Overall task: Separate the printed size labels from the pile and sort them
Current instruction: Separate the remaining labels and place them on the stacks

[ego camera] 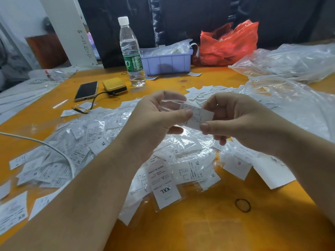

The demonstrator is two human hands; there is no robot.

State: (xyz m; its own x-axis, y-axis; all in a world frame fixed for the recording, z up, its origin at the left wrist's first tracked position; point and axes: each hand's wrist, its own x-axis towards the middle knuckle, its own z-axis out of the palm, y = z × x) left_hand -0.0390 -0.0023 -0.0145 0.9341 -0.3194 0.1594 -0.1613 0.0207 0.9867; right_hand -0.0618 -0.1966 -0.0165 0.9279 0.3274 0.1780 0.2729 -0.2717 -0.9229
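Fingers [188,113] of left hand [154,122] and right hand [235,122] pinching one label [197,117] between them, peeling clear sleeve [172,103] off, above pile [112,142] for sorting.

Label [165,185] reads "MADE IN CHINA", "XXL"; others [237,166] "S", [101,144] "XL"

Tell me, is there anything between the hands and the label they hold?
Nothing visible. The left hand and the right hand both pinch the label directly. A clear plastic sleeve sits in the left hand, behind the label.
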